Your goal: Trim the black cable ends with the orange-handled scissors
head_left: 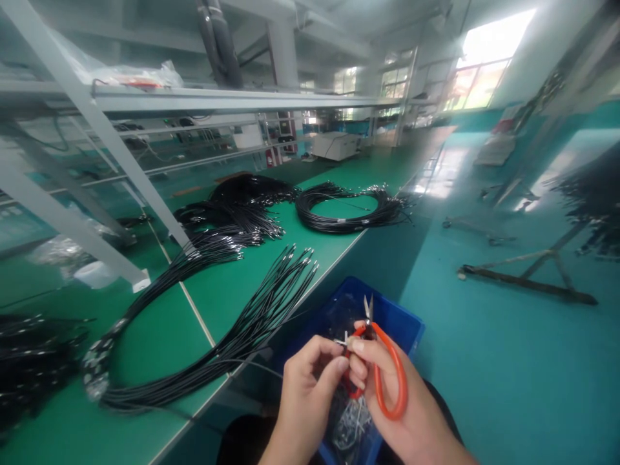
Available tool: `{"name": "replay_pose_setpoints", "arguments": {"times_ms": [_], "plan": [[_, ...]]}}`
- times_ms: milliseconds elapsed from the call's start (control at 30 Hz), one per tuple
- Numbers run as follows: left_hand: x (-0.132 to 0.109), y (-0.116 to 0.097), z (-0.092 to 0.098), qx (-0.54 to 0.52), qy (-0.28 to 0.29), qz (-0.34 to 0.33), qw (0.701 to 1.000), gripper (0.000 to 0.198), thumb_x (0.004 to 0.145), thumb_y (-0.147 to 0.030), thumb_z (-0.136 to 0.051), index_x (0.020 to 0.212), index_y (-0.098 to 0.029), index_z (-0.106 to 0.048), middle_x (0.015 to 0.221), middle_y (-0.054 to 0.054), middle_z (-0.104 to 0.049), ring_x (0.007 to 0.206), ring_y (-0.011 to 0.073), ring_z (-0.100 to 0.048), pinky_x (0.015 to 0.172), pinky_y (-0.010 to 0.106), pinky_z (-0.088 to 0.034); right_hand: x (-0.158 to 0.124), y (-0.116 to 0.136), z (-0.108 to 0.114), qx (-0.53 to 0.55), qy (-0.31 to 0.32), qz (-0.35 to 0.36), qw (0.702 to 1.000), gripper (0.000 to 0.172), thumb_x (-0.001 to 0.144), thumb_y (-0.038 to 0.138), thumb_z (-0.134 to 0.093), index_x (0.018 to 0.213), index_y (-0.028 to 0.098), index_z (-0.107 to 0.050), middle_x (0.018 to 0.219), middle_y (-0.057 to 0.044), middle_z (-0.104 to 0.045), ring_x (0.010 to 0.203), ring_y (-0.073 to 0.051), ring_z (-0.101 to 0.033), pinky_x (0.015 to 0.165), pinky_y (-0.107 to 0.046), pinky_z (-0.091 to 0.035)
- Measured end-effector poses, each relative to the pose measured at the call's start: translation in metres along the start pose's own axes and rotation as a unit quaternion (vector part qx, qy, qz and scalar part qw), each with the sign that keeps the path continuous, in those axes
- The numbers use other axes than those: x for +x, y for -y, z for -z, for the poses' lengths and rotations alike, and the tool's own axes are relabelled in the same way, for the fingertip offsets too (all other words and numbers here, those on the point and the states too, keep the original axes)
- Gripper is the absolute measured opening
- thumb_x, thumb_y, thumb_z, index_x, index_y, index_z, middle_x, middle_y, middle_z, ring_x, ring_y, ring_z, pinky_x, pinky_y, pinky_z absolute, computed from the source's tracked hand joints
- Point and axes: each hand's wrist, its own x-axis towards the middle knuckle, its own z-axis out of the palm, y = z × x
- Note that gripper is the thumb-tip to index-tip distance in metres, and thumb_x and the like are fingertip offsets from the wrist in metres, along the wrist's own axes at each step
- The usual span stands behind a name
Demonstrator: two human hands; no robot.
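Observation:
My left hand (312, 387) is closed in a pinch on the end of a thin black cable (259, 366), which runs back towards the coil on the bench. At the fingertips shows a small dark and silvery tip with a white bit (345, 337). Orange-handled scissors (392, 381) are held in my right hand (387, 368), their blades pointing up and slightly apart. My right thumb and finger also meet the cable tip, touching the left fingertips. A large bundle of black cables (169, 391) with metal ends curves across the green bench beside my left hand.
Below my hands stands a blue bin (411, 326) with whitish scraps inside. More black cable coils (334, 223) and heaps (232, 216) lie on the green bench (208, 290). A metal shelf frame (116, 161) rises at left; a wheeled stand (527, 281) is at right.

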Motion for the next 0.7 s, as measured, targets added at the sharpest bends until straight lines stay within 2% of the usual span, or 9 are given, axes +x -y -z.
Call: {"name": "replay_pose_setpoints", "arguments": {"times_ms": [67,167,233,300,367,467,533,633,700], "plan": [[0.0,0.003,-0.001,-0.028,-0.013,0.023,0.999,0.011,0.081,-0.024,-0.06,0.072,-0.017,-0.059,0.061,-0.003,-0.057,0.054,0.0088,-0.051,0.054,0.018,-0.041,0.0,0.001,-0.001,-0.04,-0.019,0.035,0.998,0.003,0.082,0.017,-0.056,0.084,0.018,-0.053,0.052,0.005,-0.05,0.049,-0.008,-0.04,0.051,-0.021,-0.035],[0.001,0.003,-0.002,-0.042,-0.007,0.047,0.998,0.015,0.078,-0.025,-0.063,0.069,-0.015,-0.059,0.059,-0.004,-0.053,0.053,0.0079,-0.045,0.051,0.018,-0.037,0.002,0.004,-0.004,-0.078,-0.063,0.074,0.992,0.023,0.074,0.015,-0.065,0.093,0.019,-0.051,0.065,0.004,-0.059,0.047,-0.005,-0.037,0.047,-0.018,-0.032],[0.002,0.003,-0.002,-0.062,-0.002,0.056,0.997,0.017,0.077,-0.027,-0.064,0.068,-0.014,-0.058,0.06,-0.003,-0.053,0.053,0.0079,-0.043,0.051,0.018,-0.036,0.004,0.004,-0.006,-0.091,-0.069,0.071,0.991,0.029,0.07,0.013,-0.066,0.093,0.019,-0.05,0.069,0.004,-0.059,0.046,-0.005,-0.038,0.043,-0.016,-0.03],[0.002,0.002,-0.002,-0.081,-0.006,0.066,0.995,0.018,0.076,-0.028,-0.065,0.068,-0.014,-0.057,0.061,-0.003,-0.053,0.053,0.0078,-0.043,0.051,0.018,-0.036,0.005,0.003,-0.004,-0.117,-0.071,0.079,0.987,0.03,0.069,0.015,-0.066,0.094,0.02,-0.05,0.067,0.005,-0.058,0.047,-0.006,-0.042,0.044,-0.016,-0.033],[0.003,0.002,-0.001,-0.09,-0.018,0.072,0.993,0.019,0.075,-0.03,-0.066,0.068,-0.014,-0.056,0.061,-0.003,-0.054,0.051,0.0076,-0.043,0.05,0.018,-0.035,0.006,0.002,0.0,-0.164,-0.092,0.118,0.975,0.031,0.069,0.017,-0.067,0.095,0.022,-0.05,0.068,0.005,-0.059,0.054,-0.008,-0.05,0.051,-0.018,-0.041],[0.004,0.002,0.0,-0.087,-0.028,0.074,0.993,0.021,0.075,-0.031,-0.066,0.067,-0.015,-0.055,0.059,-0.003,-0.054,0.049,0.0073,-0.043,0.048,0.018,-0.034,0.004,-0.002,0.009,-0.271,-0.128,0.213,0.93,0.03,0.072,0.02,-0.066,0.097,0.025,-0.05,0.08,0.002,-0.063,0.076,-0.014,-0.06,0.071,-0.025,-0.048],[0.005,0.0,-0.001,-0.08,-0.029,0.076,0.993,0.021,0.075,-0.03,-0.066,0.066,-0.014,-0.055,0.057,-0.003,-0.052,0.049,0.0072,-0.042,0.048,0.018,-0.033,0.003,-0.004,0.013,-0.336,-0.118,0.269,0.895,0.028,0.075,0.02,-0.062,0.099,0.027,-0.05,0.092,-0.001,-0.064,0.085,-0.016,-0.061,0.077,-0.029,-0.049],[0.005,-0.004,-0.003,-0.077,-0.025,0.078,0.994,0.02,0.074,-0.028,-0.067,0.064,-0.014,-0.056,0.055,-0.004,-0.051,0.049,0.0076,-0.043,0.048,0.018,-0.034,0.003,-0.004,0.016,-0.428,-0.083,0.341,0.833,0.028,0.075,0.018,-0.06,0.099,0.028,-0.052,0.093,-0.001,-0.066,0.079,-0.017,-0.062,0.07,-0.029,-0.052],[0.004,-0.007,-0.006,-0.082,-0.02,0.079,0.993,0.019,0.074,-0.027,-0.066,0.065,-0.014,-0.057,0.057,-0.003,-0.053,0.051,0.0081,-0.044,0.049,0.018,-0.036,0.005,-0.003,0.016,-0.488,-0.074,0.394,0.775,0.029,0.074,0.014,-0.059,0.099,0.027,-0.054,0.087,-0.001,-0.066,0.07,-0.016,-0.062,0.063,-0.027,-0.052]]}}
